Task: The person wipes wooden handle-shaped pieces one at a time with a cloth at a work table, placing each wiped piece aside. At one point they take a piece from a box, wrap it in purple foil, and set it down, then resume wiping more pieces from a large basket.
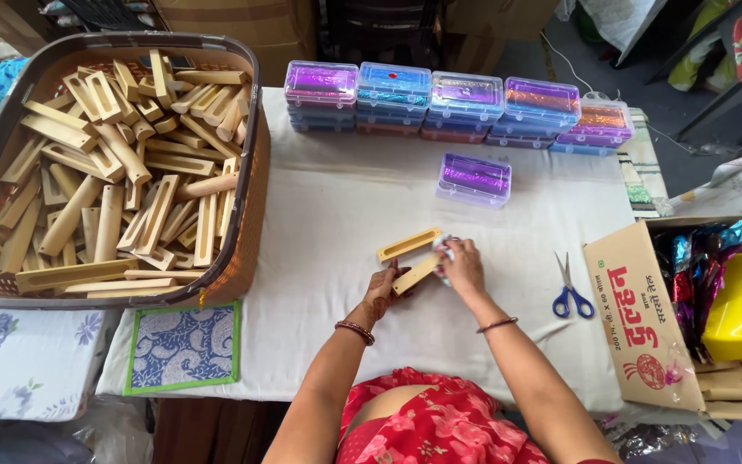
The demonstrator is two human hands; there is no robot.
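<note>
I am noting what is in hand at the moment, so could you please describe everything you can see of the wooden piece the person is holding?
The wooden piece is a short, flat, pale tan bar, wood by its look, much like those heaped in the basket. It lies tilted, its right end higher, just above the white cloth. The left hand holds its lower left end; the right hand meets its upper end, pressing something pale against it. A similar slotted piece lies on the cloth just beyond it, apart. Whether the held one has a slot I cannot tell.
</note>
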